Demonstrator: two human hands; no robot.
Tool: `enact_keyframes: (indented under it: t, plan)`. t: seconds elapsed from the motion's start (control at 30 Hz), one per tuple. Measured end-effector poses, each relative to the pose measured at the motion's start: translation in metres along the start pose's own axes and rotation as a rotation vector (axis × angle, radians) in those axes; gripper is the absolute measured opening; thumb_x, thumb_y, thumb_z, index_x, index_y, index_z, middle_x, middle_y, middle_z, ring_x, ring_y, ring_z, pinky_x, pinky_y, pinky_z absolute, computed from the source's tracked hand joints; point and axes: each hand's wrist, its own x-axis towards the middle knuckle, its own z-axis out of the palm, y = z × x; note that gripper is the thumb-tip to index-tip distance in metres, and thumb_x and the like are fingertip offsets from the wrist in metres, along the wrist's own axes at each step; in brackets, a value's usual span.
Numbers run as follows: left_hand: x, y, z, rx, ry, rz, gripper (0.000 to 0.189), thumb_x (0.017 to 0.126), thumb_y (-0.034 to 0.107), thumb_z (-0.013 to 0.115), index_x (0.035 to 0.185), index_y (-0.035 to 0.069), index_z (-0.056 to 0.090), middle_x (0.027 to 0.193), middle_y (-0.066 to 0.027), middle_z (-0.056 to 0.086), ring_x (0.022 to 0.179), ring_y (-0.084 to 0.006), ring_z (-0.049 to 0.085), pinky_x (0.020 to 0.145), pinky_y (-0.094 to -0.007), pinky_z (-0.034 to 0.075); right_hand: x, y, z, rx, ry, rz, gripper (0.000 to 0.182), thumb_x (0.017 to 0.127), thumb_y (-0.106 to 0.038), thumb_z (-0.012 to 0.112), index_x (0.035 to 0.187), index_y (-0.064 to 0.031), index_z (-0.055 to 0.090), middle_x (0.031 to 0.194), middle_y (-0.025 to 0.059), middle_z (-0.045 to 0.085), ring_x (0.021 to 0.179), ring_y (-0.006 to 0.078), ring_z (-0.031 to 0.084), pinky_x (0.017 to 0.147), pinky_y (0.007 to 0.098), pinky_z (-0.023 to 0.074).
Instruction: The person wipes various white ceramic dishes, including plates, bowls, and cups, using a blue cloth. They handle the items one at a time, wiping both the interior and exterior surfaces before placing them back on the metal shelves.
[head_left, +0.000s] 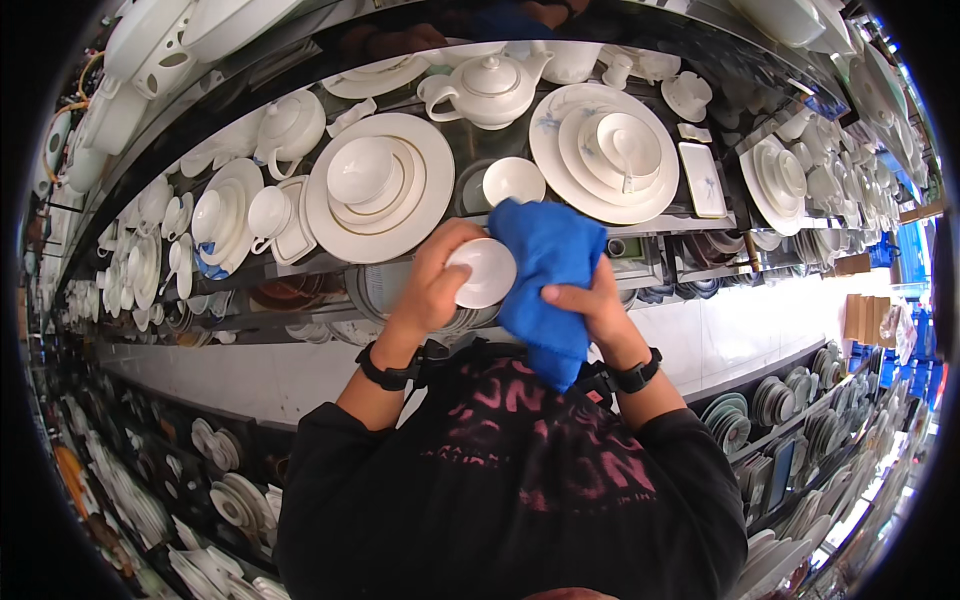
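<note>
My left hand (435, 281) grips a small white bowl (484, 274) by its rim, thumb inside, with the open side facing up toward me. A blue cloth (547, 277) hangs from my right hand (596, 300), bunched under the thumb and draping down toward my shirt. The cloth's left edge meets or overlaps the bowl's right rim; I cannot tell whether they touch. Just beyond the cloth, another white bowl (514, 181) stands on a dark shelf (472, 146). What my right fingers do behind the cloth is hidden.
Gold-rimmed plates (427, 187) with a bowl on top stand at the left. Flower-patterned plates (551, 150) carry a bowl and spoon at the right. A white teapot (491, 86) sits behind, under a dark upper shelf (450, 26). Stacked dishes (772, 401) line racks behind me.
</note>
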Motion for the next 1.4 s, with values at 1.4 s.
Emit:
enact_keyframes:
  t: [1.4]
  plan:
    - [0.136, -0.111, -0.032, 0.178, 0.256, -0.695, 0.025, 0.089, 0.009, 0.062, 0.109, -0.007, 0.058, 0.089, -0.0145, 0.067, 0.061, -0.0206, 0.068, 0.052, -0.0299, 0.057, -0.050, 0.031, -0.071, -0.129, 0.537, -0.213, 0.062, 0.073, 0.002, 0.074, 0.129, 0.0014, 0.048, 0.115, 0.0096, 0.061, 0.104, 0.0182, 0.059, 0.092, 0.0336, 0.0485]
